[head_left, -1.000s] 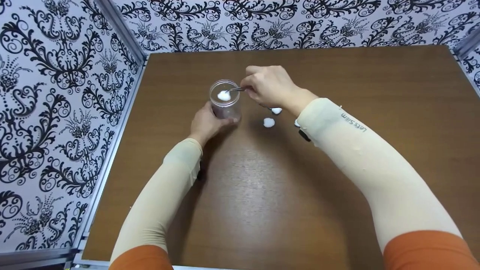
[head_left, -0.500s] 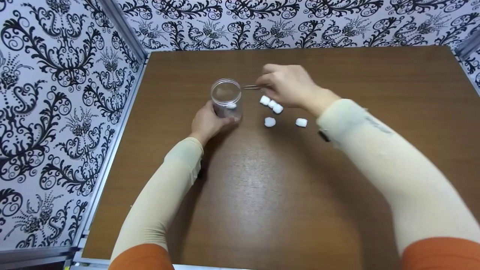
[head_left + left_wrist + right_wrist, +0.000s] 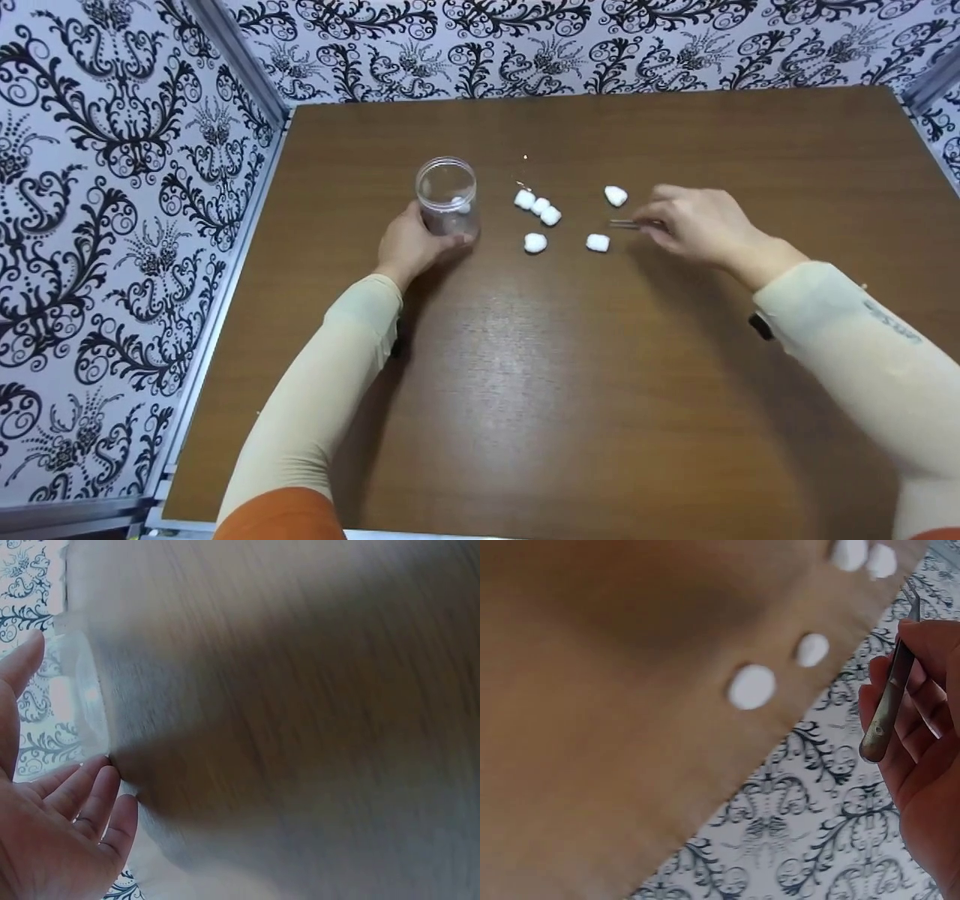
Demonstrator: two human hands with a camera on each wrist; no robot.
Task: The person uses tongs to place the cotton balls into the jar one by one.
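My left hand (image 3: 411,244) grips a clear plastic jar (image 3: 448,184) around its lower side; the jar stands upright without a lid. Through its wall shows a white cotton ball (image 3: 460,205). In the left wrist view the fingers (image 3: 97,799) and thumb lie about the jar's base (image 3: 91,690). My right hand (image 3: 697,225) pinches a pair of metal tweezers (image 3: 891,694), whose bent tips are slightly apart with nothing between them. These tips point left, between one cotton ball (image 3: 616,196) behind and another (image 3: 598,242) in front.
Three cotton balls lie in a touching row (image 3: 541,206) right of the jar. A single cotton ball (image 3: 535,243) sits in front of them. Small pale crumbs (image 3: 523,185) dot the brown table (image 3: 510,360). Patterned walls (image 3: 547,52) rise behind and at the left.
The cotton ball held in the tweezers over the jar has dropped inside. My right hand has moved right with the tweezers, uncovering the cotton balls. The left hand stays at the jar.
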